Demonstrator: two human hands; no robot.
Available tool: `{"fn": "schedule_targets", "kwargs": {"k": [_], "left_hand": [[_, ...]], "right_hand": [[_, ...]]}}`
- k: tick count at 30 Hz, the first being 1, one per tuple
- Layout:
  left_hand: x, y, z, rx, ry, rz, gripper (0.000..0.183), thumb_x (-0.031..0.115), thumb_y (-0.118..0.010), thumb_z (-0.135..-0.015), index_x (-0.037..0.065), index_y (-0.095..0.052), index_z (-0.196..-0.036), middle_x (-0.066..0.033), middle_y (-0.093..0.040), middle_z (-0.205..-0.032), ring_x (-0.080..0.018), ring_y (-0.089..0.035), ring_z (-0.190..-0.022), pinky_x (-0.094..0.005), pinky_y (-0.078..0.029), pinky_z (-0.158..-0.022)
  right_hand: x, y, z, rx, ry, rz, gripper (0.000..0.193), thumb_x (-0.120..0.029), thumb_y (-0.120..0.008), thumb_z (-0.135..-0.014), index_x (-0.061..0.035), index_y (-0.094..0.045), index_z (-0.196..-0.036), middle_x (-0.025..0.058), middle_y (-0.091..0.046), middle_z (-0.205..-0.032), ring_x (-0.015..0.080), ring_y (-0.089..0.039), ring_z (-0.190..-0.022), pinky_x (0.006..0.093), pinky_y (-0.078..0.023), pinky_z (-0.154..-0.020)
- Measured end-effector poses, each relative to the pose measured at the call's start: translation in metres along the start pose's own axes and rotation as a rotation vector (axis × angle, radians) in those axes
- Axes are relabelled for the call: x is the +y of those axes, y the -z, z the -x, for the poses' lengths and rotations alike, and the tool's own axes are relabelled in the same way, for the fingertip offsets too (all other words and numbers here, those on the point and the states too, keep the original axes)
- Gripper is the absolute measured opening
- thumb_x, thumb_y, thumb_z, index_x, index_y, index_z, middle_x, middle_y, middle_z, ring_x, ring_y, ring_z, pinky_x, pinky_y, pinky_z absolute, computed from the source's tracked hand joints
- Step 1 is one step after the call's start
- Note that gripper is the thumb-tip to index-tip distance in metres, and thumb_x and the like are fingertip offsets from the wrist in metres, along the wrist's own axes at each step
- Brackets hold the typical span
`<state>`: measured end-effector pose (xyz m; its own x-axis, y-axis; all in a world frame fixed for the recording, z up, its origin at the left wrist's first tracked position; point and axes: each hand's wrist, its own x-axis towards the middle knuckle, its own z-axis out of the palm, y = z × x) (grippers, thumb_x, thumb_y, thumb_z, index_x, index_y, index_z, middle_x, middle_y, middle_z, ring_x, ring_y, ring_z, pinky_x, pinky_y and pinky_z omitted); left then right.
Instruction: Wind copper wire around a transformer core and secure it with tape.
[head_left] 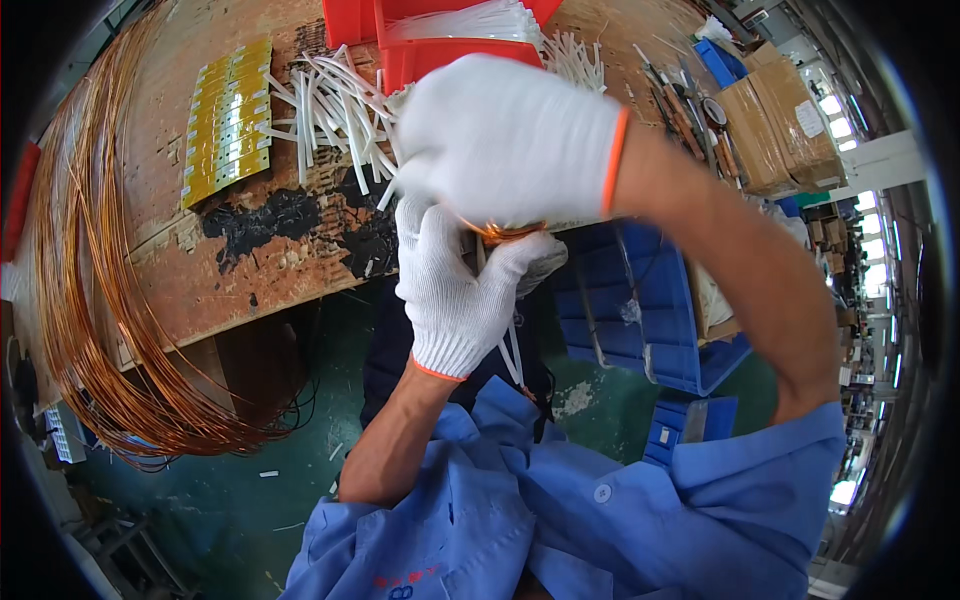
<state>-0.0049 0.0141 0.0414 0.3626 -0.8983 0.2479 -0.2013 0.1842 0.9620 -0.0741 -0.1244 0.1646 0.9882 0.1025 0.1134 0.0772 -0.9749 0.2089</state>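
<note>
My left hand (450, 290), in a white knitted glove with an orange cuff, is closed around a small bundle of copper wire (505, 233). The bundle shows between its thumb and fingers, just past the table's front edge. My right hand (510, 140), gloved the same way, is directly above and across the bundle. Motion smears it, and its fingers are mostly hidden, so their grip does not show. Thin white strips (512, 355) hang below the left hand. Loose white tubes (340, 110) lie on the table beside the right hand's fingers.
Long loops of copper wire (90, 300) drape over the table's left end. Yellow strips (228, 120) lie on the worn wooden table (170, 290). Red bins (400, 60) stand at the back, hand tools (690, 115) and a cardboard box (780, 120) at right. A blue crate (640, 310) stands below.
</note>
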Motion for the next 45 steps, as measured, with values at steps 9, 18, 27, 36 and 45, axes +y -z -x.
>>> {"fn": "schedule_targets", "kwargs": {"k": [9, 18, 27, 36, 45], "left_hand": [[-0.036, 0.000, -0.006, 0.057, -0.489, -0.014, 0.075, 0.025, -0.107, -0.072, -0.001, -0.064, -0.127, -0.0211, -0.059, -0.147, -0.0376, -0.058, -0.144, -0.0487, -0.050, -0.118], [-0.116, -0.022, 0.034, -0.259, -0.270, -0.049, 0.053, 0.018, -0.097, -0.084, 0.002, -0.067, -0.125, -0.0201, -0.065, -0.143, -0.0429, -0.059, -0.143, -0.0525, -0.046, -0.123], [-0.031, 0.007, -0.010, 0.064, -0.453, -0.061, 0.046, 0.005, -0.096, -0.080, -0.001, -0.069, -0.116, -0.0196, -0.068, -0.134, -0.0424, -0.062, -0.140, -0.0502, -0.050, -0.118], [-0.040, 0.008, -0.010, -0.035, -0.394, -0.005, 0.050, 0.011, -0.092, -0.088, -0.005, -0.065, -0.127, -0.0210, -0.061, -0.146, -0.0324, -0.059, -0.140, -0.0440, -0.044, -0.121], [-0.068, 0.007, 0.006, 0.076, -0.289, -0.041, 0.059, 0.017, -0.097, -0.084, -0.001, -0.066, -0.130, -0.0161, -0.069, -0.128, -0.0323, -0.067, -0.124, -0.0460, -0.052, -0.110]], "right_hand": [[-0.137, 0.022, 0.107, -0.031, -0.675, -0.232, 0.010, -0.014, -0.071, -0.097, -0.0063, -0.074, -0.103, 0.0098, -0.067, -0.086, 0.0303, -0.072, -0.072, 0.0408, -0.056, -0.059], [-0.063, 0.045, -0.005, -0.090, -0.306, -0.269, 0.018, -0.016, -0.080, -0.081, -0.0022, -0.085, -0.092, 0.0143, -0.080, -0.084, 0.0328, -0.084, -0.086, 0.0455, -0.066, -0.066], [-0.150, 0.025, 0.076, -0.252, -0.512, -0.150, 0.019, -0.025, -0.072, -0.096, -0.0094, -0.064, -0.090, 0.0000, -0.055, -0.064, 0.0193, -0.061, -0.051, 0.0389, -0.044, -0.046], [-0.164, 0.045, 0.086, 0.135, -0.727, -0.328, 0.020, -0.015, -0.087, -0.088, -0.0063, -0.071, -0.097, 0.0037, -0.059, -0.070, 0.0225, -0.060, -0.052, 0.0370, -0.041, -0.048], [-0.087, 0.038, -0.028, -0.205, -0.450, -0.265, 0.022, -0.015, -0.077, -0.083, -0.0056, -0.088, -0.099, 0.0143, -0.083, -0.090, 0.0327, -0.083, -0.087, 0.0505, -0.066, -0.067]]}}
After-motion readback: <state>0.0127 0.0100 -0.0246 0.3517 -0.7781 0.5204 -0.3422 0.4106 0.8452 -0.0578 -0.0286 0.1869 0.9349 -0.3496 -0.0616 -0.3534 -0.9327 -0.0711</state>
